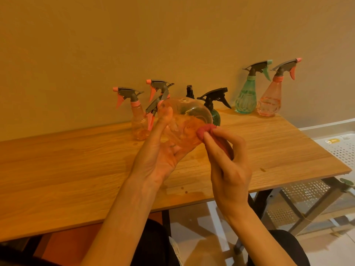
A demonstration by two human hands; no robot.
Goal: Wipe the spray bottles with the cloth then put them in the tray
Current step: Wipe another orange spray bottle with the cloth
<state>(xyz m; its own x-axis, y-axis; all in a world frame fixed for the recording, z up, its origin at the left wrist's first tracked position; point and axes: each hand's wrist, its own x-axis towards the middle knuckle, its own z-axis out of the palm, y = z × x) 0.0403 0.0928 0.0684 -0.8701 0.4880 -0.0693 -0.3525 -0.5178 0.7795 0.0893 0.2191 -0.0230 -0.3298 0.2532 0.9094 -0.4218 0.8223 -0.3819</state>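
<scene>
My left hand (163,148) grips a clear orange spray bottle (184,121), tipped so its base faces me and its grey and pink nozzle points away to the left. My right hand (226,160) pinches a bunched red cloth (206,131) against the bottle's lower right side. Two pink bottles (137,120) stand behind at the left. A dark green bottle (215,112) with a black trigger stands just behind the held one. Far right on the table stand a teal bottle (246,96) and a pink bottle (269,100). The white perforated tray (338,148) lies off the table's right edge.
The wooden table (76,166) runs along a plain wall, with small wet spots near its front edge. Another black nozzle (189,92) shows behind the held bottle. Metal table legs and a perforated shelf (299,196) lie below at the right.
</scene>
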